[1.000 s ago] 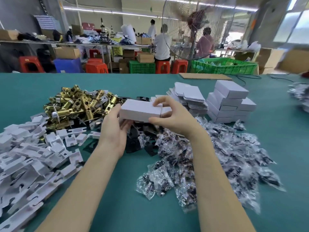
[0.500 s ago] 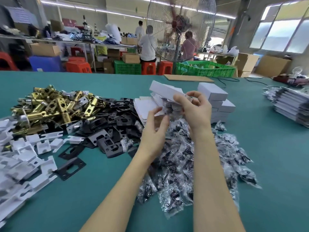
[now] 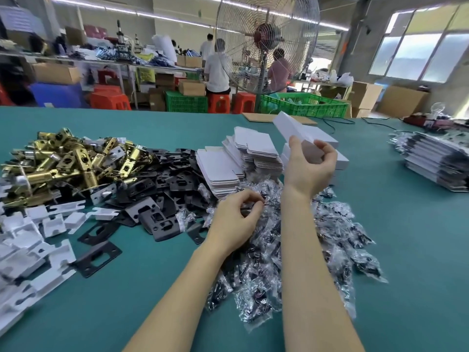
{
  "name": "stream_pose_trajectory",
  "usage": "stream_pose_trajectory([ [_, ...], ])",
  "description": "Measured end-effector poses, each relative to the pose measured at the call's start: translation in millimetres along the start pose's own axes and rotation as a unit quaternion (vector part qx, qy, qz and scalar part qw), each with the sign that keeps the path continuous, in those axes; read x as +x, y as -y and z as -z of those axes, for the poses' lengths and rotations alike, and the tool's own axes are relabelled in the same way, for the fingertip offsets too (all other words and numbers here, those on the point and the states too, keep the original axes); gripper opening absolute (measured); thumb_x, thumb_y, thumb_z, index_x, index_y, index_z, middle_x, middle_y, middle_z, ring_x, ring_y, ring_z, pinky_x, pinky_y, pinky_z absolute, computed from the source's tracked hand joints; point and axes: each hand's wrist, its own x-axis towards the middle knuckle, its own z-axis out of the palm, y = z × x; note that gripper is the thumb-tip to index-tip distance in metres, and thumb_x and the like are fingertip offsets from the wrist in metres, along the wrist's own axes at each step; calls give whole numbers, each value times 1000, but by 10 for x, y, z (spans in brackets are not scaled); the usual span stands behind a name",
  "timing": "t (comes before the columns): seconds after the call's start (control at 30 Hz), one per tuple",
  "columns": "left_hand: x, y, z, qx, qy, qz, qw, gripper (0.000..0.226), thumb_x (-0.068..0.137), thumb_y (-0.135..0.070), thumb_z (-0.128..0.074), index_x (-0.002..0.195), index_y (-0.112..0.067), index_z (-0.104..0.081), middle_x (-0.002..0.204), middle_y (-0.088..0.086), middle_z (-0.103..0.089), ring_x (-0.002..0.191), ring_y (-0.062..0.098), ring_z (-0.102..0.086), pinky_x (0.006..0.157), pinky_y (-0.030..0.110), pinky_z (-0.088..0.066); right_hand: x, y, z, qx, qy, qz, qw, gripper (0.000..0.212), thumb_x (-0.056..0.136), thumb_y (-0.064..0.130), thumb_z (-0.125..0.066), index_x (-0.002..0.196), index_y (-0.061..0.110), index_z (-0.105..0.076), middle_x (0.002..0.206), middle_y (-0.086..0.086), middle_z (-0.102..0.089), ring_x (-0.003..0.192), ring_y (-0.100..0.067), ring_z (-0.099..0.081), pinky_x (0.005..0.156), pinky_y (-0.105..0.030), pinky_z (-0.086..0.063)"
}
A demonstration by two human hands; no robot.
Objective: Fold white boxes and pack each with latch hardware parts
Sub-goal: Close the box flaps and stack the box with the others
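Head-worn camera looks forward and down, close over the green table (image 3: 406, 250).

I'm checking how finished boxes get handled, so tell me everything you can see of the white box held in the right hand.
The white box is a plain, unprinted carton, apparently matte cardboard, long and rectangular, and looks closed. It is raised off the green table, tilted with its far end up and to the left. The right hand grips its near end, thumb on the upper face and fingers curled around the end. It hangs in front of a stack of similar boxes; contact is unclear.
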Motion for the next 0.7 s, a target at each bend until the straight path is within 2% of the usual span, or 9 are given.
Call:
stream_pose_trajectory([
  [0.1, 11, 23, -4, -14, 0, 7, 1000, 12, 97, -24, -64, 96, -31, -74, 90, -23, -72, 84, -5, -64, 74, 11, -46, 99, -77, -2, -30, -22, 60, 998, 36, 78, 25, -88, 105, 21, -64, 120, -4, -66, 97, -14, -65, 69, -9, -51],
  [0.27, 18, 46, -7, -23, -1, 14, 1000, 11, 97, -26, -65, 96, -33, -74, 90, -22, -71, 82, -7, -63, 70, 6, -43, 430, -87, -61, -69, -48, 127, 988, 37, 77, 18, -86, 109, 16, -67, 123, -1, -64, 106, -20, -65, 69, -4, -48],
  [0.37, 8, 34, 2, -25, 4, 19, 999, 10, 98, -29, -65, 96, -34, -73, 91, -23, -71, 84, -7, -62, 70, 6, -43, 666, -55, -107, -111, -54, 114, 986, 36, 81, 19, -82, 113, 18, -66, 126, 4, -63, 114, -17, -59, 64, 3, -39],
  [0.47, 5, 22, 13, -26, 10, 26, 999, 10, 98, -30, -64, 97, -35, -72, 91, -24, -71, 84, -7, -63, 73, 10, -44, 812, -101, -123, -190, -23, 83, 978, 39, 85, 28, -77, 121, 24, -62, 136, 8, -57, 115, -13, -57, 54, 2, -31],
  [0.53, 6, 21, 15, -30, 9, 26, 999, 10, 98, -29, -64, 96, -34, -72, 91, -22, -71, 82, -7, -63, 73, 12, -44, 862, -136, -131, -217, 2, 79, 973, 42, 88, 30, -73, 127, 25, -58, 141, 6, -54, 117, -13, -54, 59, 3, -31],
  [0.57, 9, 20, 14, -30, 10, 27, 999, 10, 98, -29, -64, 97, -34, -72, 91, -21, -72, 82, -7, -63, 73, 13, -44, 882, -146, -137, -226, 11, 75, 971, 44, 90, 30, -70, 131, 25, -56, 145, 5, -51, 119, -13, -53, 63, 1, -31],
  [0.63, 9, 21, 15, -27, 11, 28, 999, 9, 98, -29, -64, 97, -33, -72, 91, -20, -72, 81, -6, -63, 73, 15, -45, 920, -159, -159, -242, 30, 61, 968, 46, 94, 30, -63, 139, 25, -51, 152, 4, -45, 126, -17, -51, 79, -18, -37],
  [0.7, 6, 23, 13, -27, 9, 29, 999, 9, 98, -29, -64, 97, -33, -72, 90, -20, -72, 81, -5, -63, 73, 14, -46, 944, -162, -191, -261, 50, 50, 963, 49, 98, 28, -60, 145, 26, -46, 160, 1, -37, 135, -20, -48, 85, -25, -35],
])
